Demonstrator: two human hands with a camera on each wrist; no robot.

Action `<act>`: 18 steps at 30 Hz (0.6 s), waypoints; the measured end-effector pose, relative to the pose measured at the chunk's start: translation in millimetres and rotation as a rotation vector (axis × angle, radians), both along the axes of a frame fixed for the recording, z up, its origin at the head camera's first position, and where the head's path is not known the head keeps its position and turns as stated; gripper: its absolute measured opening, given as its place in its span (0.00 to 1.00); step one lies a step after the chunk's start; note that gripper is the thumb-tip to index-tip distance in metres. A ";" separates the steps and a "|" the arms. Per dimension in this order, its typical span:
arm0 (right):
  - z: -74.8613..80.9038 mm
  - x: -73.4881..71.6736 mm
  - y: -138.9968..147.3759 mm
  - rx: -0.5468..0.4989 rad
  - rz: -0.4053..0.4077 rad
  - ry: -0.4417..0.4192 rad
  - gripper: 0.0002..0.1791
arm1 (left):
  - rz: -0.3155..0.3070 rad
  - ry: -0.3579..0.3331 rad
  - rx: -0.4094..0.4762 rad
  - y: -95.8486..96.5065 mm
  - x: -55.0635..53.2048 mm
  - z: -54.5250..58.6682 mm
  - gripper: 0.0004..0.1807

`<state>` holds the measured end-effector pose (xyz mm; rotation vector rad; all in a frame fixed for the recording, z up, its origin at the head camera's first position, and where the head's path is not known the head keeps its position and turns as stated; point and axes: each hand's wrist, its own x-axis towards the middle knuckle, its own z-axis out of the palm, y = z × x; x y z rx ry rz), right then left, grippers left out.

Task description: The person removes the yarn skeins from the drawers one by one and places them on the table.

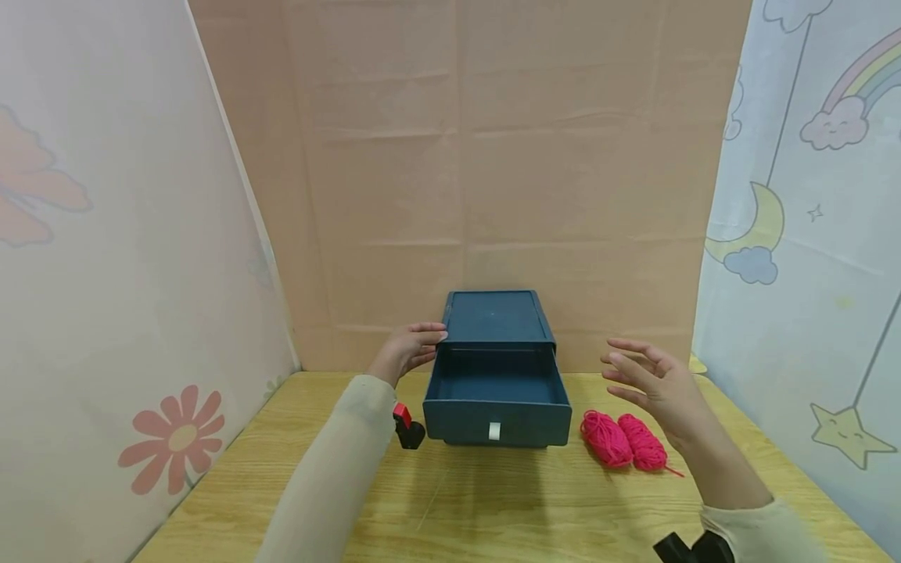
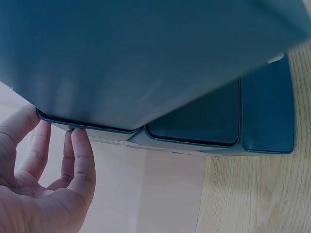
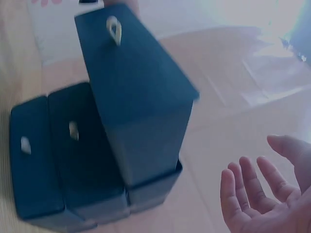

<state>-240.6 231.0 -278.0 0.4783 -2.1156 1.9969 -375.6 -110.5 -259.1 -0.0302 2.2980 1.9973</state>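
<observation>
A dark blue drawer cabinet (image 1: 501, 314) stands against the back of the table. Its top drawer (image 1: 493, 426) is pulled far out toward me, shows a bare floor inside, and has a small white pull loop (image 1: 495, 431) on its front. My left hand (image 1: 411, 348) touches the cabinet's upper left side; in the left wrist view its fingertips (image 2: 80, 136) are at the cabinet's edge, beside the drawer. My right hand (image 1: 655, 383) is in the air right of the cabinet, holding nothing, its fingers loosely bent. Below it are two pink yarn skeins (image 1: 607, 439), side by side.
Two lower drawers (image 3: 73, 150) of the cabinet are closed, each with a white loop. A wooden table (image 1: 281, 485) carries everything. Brown paper (image 1: 493, 156) covers the back, and patterned sheets (image 1: 141, 274) hang at both sides.
</observation>
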 end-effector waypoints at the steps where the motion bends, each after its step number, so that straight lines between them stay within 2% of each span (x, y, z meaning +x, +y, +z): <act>1: 2.1 3.1 -5.8 -0.014 0.015 0.008 0.15 | -0.002 0.001 -0.001 -0.2 -0.2 -0.2 0.14; 8: 6.6 26.5 -43.2 0.076 0.068 0.014 0.14 | -0.010 0.002 0.001 -0.7 -3.1 -1.3 0.13; 14: -8.2 36.7 -67.8 0.085 0.197 -0.005 0.16 | -0.013 -0.007 0.009 -1.9 -2.7 -1.2 0.14; 18: -22.1 35.7 -80.1 0.117 0.233 -0.047 0.18 | -0.011 -0.012 0.017 -2.6 -1.1 -0.9 0.16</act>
